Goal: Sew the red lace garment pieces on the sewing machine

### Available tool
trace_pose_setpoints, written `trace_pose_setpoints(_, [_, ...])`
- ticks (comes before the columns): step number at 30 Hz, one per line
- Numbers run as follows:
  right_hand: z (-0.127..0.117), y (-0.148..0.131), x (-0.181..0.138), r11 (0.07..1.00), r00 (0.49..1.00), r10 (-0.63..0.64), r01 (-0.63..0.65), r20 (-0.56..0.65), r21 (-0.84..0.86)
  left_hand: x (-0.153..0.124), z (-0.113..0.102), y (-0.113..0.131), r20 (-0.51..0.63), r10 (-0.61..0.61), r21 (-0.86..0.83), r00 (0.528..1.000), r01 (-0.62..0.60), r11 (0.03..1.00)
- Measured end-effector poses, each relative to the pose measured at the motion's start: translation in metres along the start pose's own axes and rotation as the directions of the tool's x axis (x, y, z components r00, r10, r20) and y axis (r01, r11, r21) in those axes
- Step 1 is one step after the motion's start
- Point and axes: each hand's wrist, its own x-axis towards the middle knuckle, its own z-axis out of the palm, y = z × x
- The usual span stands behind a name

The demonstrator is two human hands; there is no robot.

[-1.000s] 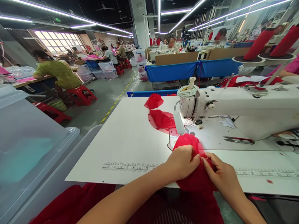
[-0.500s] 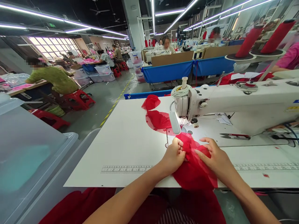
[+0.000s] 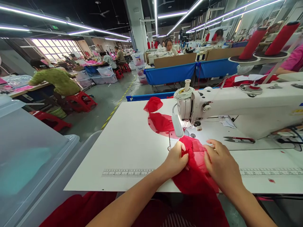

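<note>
A piece of sheer red fabric (image 3: pixel 195 170) lies on the white sewing table (image 3: pixel 132 148) just in front of the sewing machine (image 3: pixel 236 104), and hangs over the near edge. My left hand (image 3: pixel 175 159) pinches the fabric's left edge, fingers closed on it. My right hand (image 3: pixel 221 165) presses down on the fabric's right side with fingers curled on the cloth. Both hands sit close to the needle area under the machine's lit head. More sewn red fabric (image 3: pixel 158 118) trails away behind the machine head.
Red-handled thread snips (image 3: pixel 239 139) lie on the machine bed to the right. Two red thread cones (image 3: pixel 267 41) stand above the machine. Clear plastic bins (image 3: pixel 35 157) stand at my left. Other people sit at tables across the aisle.
My hands slid the red fabric forward toward the needle. The right hand went from pinching to pressing on top of the cloth; the left keeps its pinch.
</note>
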Motion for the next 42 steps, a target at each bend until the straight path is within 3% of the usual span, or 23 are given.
trace_pose_setpoints(2, [-0.002, -0.007, 0.006, 0.972, 0.993, -0.12, 0.122, -0.021, 0.201, 0.0, -0.001, -0.002, 0.012, -0.017, -0.04, 1.0, 0.017, 0.999])
trace_pose_setpoints(5, [0.001, -0.011, 0.01, 0.918, 0.963, -0.224, 0.157, 0.152, 0.364, 0.001, -0.001, -0.005, -0.066, -0.049, -0.115, 0.997, 0.041, 0.992])
trace_pose_setpoints(8, [0.011, -0.006, 0.009, 0.969, 0.967, -0.152, 0.104, 0.205, 0.225, 0.003, -0.001, -0.005, -0.154, -0.089, -0.203, 0.984, 0.056, 0.977])
trace_pose_setpoints(13, [0.021, 0.013, 0.02, 0.986, 0.957, -0.156, 0.136, 0.246, 0.094, 0.002, -0.001, 0.0, -0.164, -0.122, -0.257, 0.979, 0.077, 0.963])
trace_pose_setpoints(17, [0.017, 0.022, 0.034, 0.994, 0.965, 0.01, 0.018, 0.261, -0.106, 0.001, -0.001, 0.001, -0.14, -0.144, -0.281, 0.98, 0.1, 0.955])
trace_pose_setpoints(19, [0.014, 0.014, 0.037, 0.998, 0.973, -0.053, 0.055, 0.224, -0.003, 0.001, -0.001, 0.0, -0.152, -0.148, -0.276, 0.977, 0.101, 0.956])
trace_pose_setpoints(22, [0.014, -0.007, 0.033, 0.938, 0.954, -0.204, 0.126, 0.218, 0.324, 0.003, 0.0, 0.0, -0.161, -0.164, -0.252, 0.973, 0.12, 0.96])
trace_pose_setpoints(24, [0.018, -0.018, 0.029, 0.898, 0.938, -0.242, 0.12, 0.247, 0.424, 0.004, -0.003, 0.001, -0.154, -0.156, -0.162, 0.976, 0.131, 0.978])
trace_pose_setpoints(28, [0.025, -0.016, 0.027, 0.898, 0.923, -0.29, 0.171, 0.254, 0.406, 0.008, -0.024, 0.003, -0.162, -0.039, 0.205, 0.986, 0.073, 0.976])
trace_pose_setpoints(32, [0.025, 0.001, 0.036, 0.897, 0.887, -0.35, 0.225, 0.301, 0.382, 0.013, -0.05, 0.008, -0.21, 0.16, 0.564, 0.965, -0.014, 0.826])
trace_pose_setpoints(35, [0.024, 0.01, 0.041, 0.907, 0.861, -0.348, 0.209, 0.37, 0.366, 0.017, -0.054, 0.014, -0.232, 0.289, 0.718, 0.929, -0.036, 0.695])
trace_pose_setpoints(37, [0.025, 0.014, 0.042, 0.917, 0.862, -0.327, 0.191, 0.388, 0.35, 0.017, -0.048, 0.017, -0.171, 0.357, 0.772, 0.918, -0.101, 0.627])
trace_pose_setpoints(39, [0.027, 0.016, 0.041, 0.912, 0.862, -0.34, 0.203, 0.376, 0.357, 0.018, -0.04, 0.017, 0.053, 0.424, 0.793, 0.904, -0.297, 0.532])
trace_pose_setpoints(41, [0.027, 0.018, 0.04, 0.898, 0.862, -0.368, 0.233, 0.348, 0.373, 0.021, -0.035, 0.011, 0.294, 0.455, 0.767, 0.84, -0.492, 0.412])
trace_pose_setpoints(42, [0.028, 0.018, 0.04, 0.894, 0.865, -0.374, 0.241, 0.334, 0.377, 0.023, -0.034, 0.007, 0.36, 0.457, 0.765, 0.813, -0.538, 0.355])
